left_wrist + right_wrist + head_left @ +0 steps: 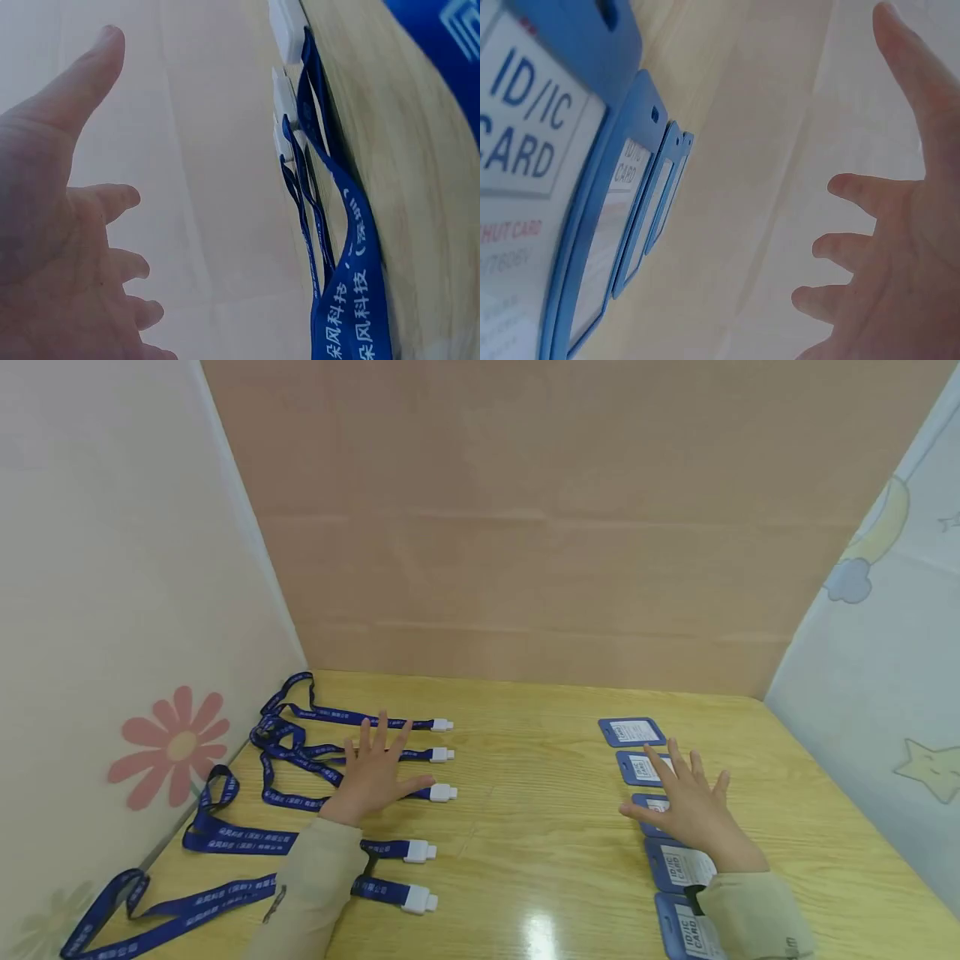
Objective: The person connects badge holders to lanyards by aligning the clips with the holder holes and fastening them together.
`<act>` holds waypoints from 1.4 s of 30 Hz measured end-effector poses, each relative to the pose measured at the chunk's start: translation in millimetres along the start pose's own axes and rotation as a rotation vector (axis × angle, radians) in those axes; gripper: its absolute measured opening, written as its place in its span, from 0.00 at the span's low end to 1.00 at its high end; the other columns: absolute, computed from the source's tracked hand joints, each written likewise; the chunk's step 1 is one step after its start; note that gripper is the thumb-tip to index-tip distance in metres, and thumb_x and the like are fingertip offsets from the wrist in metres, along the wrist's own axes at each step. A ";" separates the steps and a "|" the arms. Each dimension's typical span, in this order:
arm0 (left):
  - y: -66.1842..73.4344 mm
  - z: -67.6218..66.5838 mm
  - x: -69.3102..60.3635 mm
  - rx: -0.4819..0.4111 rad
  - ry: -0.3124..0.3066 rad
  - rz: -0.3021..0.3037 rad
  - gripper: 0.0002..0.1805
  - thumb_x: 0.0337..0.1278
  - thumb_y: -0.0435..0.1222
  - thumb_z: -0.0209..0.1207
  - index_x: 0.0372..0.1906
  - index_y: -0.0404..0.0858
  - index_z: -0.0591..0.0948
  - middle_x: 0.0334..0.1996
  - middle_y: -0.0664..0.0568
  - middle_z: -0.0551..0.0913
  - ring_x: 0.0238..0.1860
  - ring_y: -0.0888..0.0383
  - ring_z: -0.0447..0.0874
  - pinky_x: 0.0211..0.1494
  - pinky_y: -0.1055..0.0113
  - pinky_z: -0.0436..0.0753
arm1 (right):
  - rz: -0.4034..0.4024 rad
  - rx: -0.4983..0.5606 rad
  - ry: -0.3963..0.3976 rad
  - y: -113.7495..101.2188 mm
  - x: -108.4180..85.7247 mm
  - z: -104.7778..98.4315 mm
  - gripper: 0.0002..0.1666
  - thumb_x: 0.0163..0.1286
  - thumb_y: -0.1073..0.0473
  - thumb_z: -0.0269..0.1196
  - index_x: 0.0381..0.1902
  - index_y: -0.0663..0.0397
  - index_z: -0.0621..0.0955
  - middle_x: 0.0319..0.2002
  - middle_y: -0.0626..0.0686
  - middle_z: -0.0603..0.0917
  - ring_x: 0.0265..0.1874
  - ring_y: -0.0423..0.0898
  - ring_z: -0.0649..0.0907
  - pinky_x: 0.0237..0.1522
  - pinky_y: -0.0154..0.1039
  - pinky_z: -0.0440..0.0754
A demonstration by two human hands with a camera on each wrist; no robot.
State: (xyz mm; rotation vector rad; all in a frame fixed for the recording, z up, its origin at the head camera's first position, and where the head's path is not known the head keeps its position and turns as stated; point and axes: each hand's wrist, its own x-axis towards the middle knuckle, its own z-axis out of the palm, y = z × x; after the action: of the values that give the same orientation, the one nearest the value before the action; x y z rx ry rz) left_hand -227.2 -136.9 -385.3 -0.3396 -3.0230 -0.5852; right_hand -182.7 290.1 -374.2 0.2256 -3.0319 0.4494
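My left hand (375, 777) hovers with spread fingers over several blue lanyards (240, 839) with white plastic clips (417, 851), laid out in a column on the left. In the left wrist view the palm (52, 262) holds nothing, and the lanyards (352, 247) lie beside it. My right hand (697, 810), fingers also spread, is above a column of several blue ID card holders (632, 732) on the right, partly hiding some. The right wrist view shows that palm (900, 262) bare next to the card holders (615, 217), which bear "ID/IC CARD" inserts.
Both rows lie on a light wooden table (532, 793). A tan backdrop (555, 527) rises behind it. At the left stands a pale wall panel (120, 568) with a flower print; at the right, another panel (900, 668) carries moon and star prints.
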 end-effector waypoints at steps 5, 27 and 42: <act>2.0 2.2 0.8 -0.023 0.065 0.036 0.49 0.50 0.61 0.57 0.72 0.42 0.54 0.74 0.35 0.39 0.72 0.32 0.30 0.68 0.31 0.37 | 0.001 -0.006 0.025 -1.9 -2.0 -4.6 0.61 0.52 0.29 0.61 0.73 0.55 0.51 0.71 0.73 0.42 0.65 0.80 0.43 0.53 0.80 0.28; -8.6 -26.5 -64.7 -0.136 -0.281 0.329 0.26 0.53 0.49 0.62 0.52 0.37 0.79 0.49 0.48 0.82 0.50 0.49 0.80 0.50 0.55 0.80 | -0.067 -0.031 -0.087 19.5 -58.3 -22.1 0.36 0.59 0.45 0.64 0.56 0.65 0.74 0.51 0.69 0.79 0.50 0.68 0.78 0.47 0.60 0.76; 3.5 2.0 -87.1 -0.049 -0.366 0.381 0.27 0.37 0.48 0.71 0.47 0.43 0.82 0.37 0.59 0.80 0.35 0.67 0.75 0.38 0.70 0.77 | 0.035 0.029 -0.256 24.9 -77.6 -6.4 0.37 0.55 0.44 0.66 0.56 0.62 0.74 0.51 0.67 0.79 0.47 0.64 0.80 0.44 0.57 0.79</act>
State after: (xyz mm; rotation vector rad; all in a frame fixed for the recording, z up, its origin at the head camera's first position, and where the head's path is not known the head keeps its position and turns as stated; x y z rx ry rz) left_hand -141.5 -150.8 -393.3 -1.1055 -3.1407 -0.6202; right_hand -109.8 326.1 -382.0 0.2498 -3.2858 0.5042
